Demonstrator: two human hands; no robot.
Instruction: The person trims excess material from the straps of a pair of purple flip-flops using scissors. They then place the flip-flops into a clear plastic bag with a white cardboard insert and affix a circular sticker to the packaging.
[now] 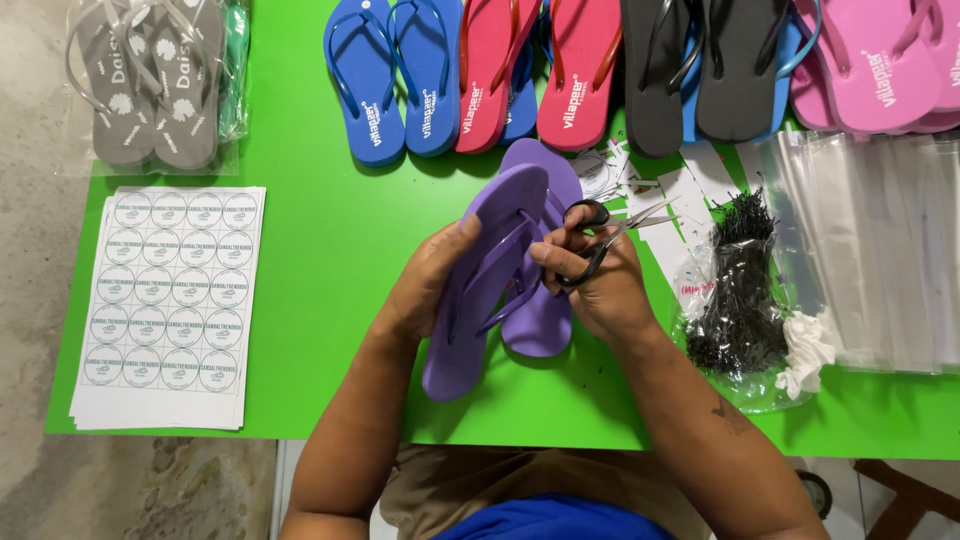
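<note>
My left hand (425, 285) grips a pair of purple flip-flops (495, 270) by its left edge, holding it tilted over the green table (330, 260). My right hand (600, 285) holds small black-handled scissors (600, 235), with its fingers through the loops, and its fingertips touch the purple straps. The scissor blades point right, away from the sandals. The second purple sandal lies partly behind the first.
Rows of blue (395, 75), red (540, 70), black (700, 65) and pink (875, 60) flip-flops lie along the far edge. A bagged grey pair (150, 80) sits far left. A sheet of round stickers (165, 300) is at left. Black fasteners (740, 290) and clear bags (880, 240) lie at right.
</note>
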